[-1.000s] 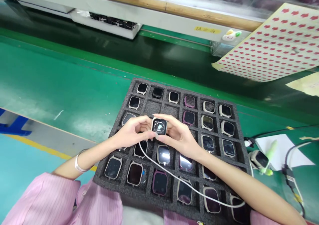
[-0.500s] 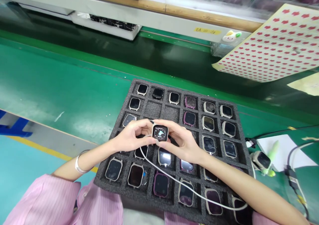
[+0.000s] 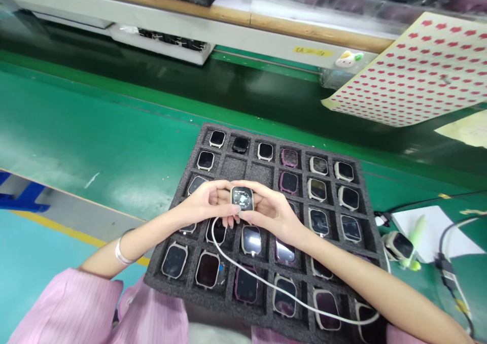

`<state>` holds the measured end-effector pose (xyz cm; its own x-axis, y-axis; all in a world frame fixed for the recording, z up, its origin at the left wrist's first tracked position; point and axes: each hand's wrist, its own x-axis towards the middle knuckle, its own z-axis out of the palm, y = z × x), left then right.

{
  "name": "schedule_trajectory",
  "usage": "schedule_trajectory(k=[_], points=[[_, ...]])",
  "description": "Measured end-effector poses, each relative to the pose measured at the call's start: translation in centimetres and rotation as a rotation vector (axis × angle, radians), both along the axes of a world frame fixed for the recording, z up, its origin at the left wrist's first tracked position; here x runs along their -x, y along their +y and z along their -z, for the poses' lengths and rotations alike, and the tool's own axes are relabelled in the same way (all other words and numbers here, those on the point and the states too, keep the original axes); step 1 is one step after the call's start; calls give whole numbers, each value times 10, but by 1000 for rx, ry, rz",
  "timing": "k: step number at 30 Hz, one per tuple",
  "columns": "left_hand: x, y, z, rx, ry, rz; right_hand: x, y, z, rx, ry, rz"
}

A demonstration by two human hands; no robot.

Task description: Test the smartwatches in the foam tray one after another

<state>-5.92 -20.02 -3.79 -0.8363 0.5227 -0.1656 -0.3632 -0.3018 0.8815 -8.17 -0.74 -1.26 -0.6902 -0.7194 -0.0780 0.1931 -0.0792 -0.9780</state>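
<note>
Our left hand [image 3: 208, 202] and right hand [image 3: 277, 211] meet over the middle of a dark foam tray [image 3: 233, 167], both gripping one watch [image 3: 242, 198] between them. The left fingers are curled, with the thumb pressed along the near edge of the case; the right hand is half bent around the other side, its thumb at the near right corner and its fingers at the far edge. The watch is held above the tray, its screen tipped up towards us. Its case is pale, and the dark screen is lit with a round white dial and small lettering above it, too blurred to read. A white cable [image 3: 243, 265] runs from below our left hand across the tray to the near right; we cannot tell whether it joins the watch. Other watches, their screens dark, sit in the compartments around our hands.
</note>
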Motion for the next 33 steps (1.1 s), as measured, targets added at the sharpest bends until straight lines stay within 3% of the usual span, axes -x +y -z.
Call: schedule_trajectory(k=[5, 12, 24, 33], points=[[6, 0, 2, -108, -195, -1, 3, -6, 2, -31, -238, 89], [11, -2, 5, -227, -281, -13, 5, -10, 2, 113, -490, 125], [10, -2, 4, -221, -271, -6, 6, -9, 1, 89, -518, 122], [6, -2, 4, -162, -206, -10, 5, -6, 3, 14, -351, 128]])
